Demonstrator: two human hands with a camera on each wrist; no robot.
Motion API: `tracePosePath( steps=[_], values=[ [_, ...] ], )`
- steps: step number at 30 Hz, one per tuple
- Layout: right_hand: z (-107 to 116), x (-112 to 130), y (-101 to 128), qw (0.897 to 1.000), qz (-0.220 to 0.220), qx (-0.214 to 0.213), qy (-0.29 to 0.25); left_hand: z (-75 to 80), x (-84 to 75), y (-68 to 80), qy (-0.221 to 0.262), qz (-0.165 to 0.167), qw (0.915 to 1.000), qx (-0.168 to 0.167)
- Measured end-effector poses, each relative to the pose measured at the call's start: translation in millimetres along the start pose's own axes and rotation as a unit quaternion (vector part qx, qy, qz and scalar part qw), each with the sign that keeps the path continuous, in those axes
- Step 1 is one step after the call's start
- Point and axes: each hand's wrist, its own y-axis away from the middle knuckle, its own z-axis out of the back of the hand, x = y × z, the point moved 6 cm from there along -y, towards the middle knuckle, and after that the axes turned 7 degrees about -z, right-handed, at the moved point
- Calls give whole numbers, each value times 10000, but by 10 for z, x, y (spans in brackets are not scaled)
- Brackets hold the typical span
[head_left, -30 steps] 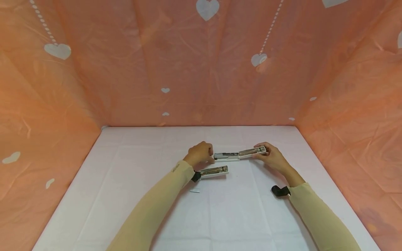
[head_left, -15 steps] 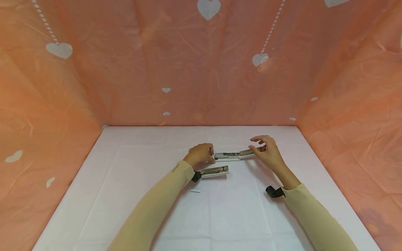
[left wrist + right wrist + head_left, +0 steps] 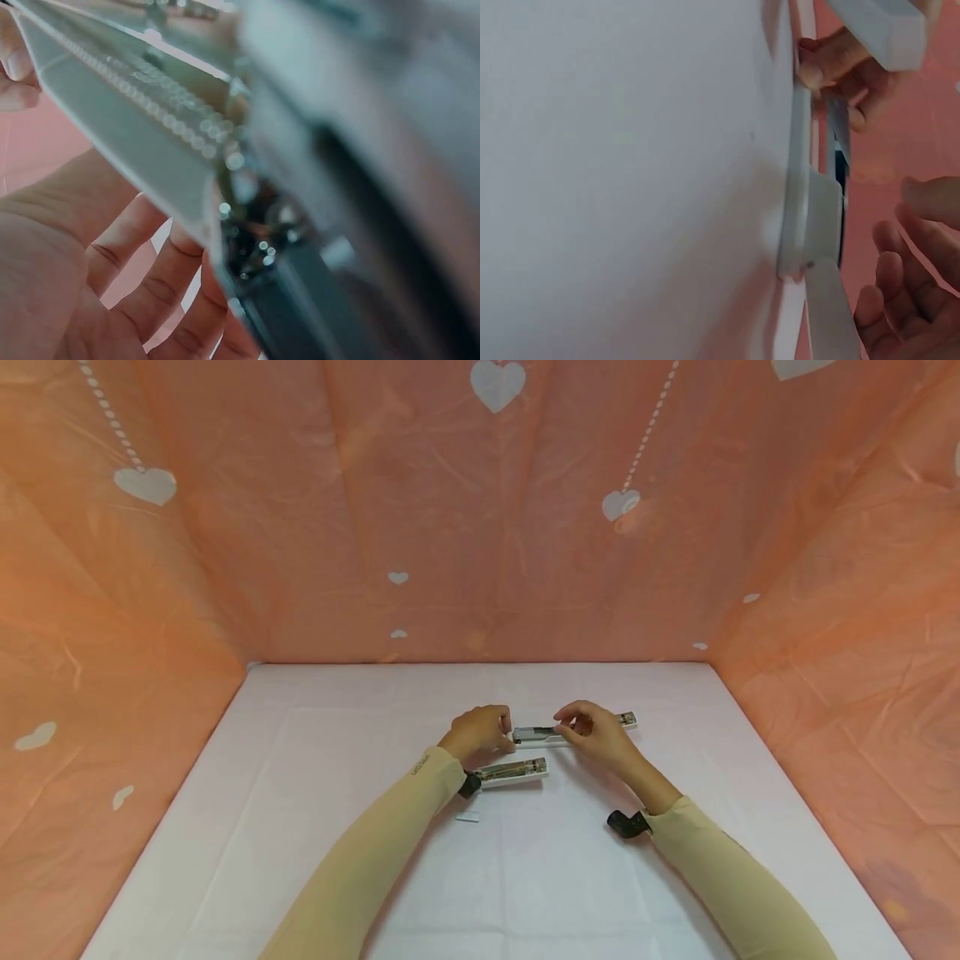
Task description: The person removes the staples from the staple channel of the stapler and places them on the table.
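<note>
A white stapler lies opened out on the table, its top cover swung back to the right. My left hand grips the stapler's left end with thumb and curled fingers. My right hand hovers over the middle of the stapler and hides the hinge area; in the right wrist view its loosely bent fingers stand beside the stapler holding nothing. Nearer me lies a second, similar white piece with a spring inside, partly hidden by the left wrist. It fills much of the left wrist view, blurred.
A small pale strip lies on the white tablecloth in front of the second piece. Black wrist cameras stick out from both sleeves. Orange curtains with hearts enclose the table at the back and sides.
My right hand has let go of the swung-back cover and moved left over the middle of the stapler. My left hand stays at the stapler's left end.
</note>
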Motion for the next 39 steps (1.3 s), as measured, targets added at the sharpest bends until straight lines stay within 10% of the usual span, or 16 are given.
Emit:
tracePosePath(
  steps=[22,39],
  values=[
    [-308,94,-86,9954,93,451,843,6,-15,13,-208,-20,9998,-57],
    [-267,80,-100,9987,-160,447,162,3,10,-24,-203,52,9998,77]
  ],
)
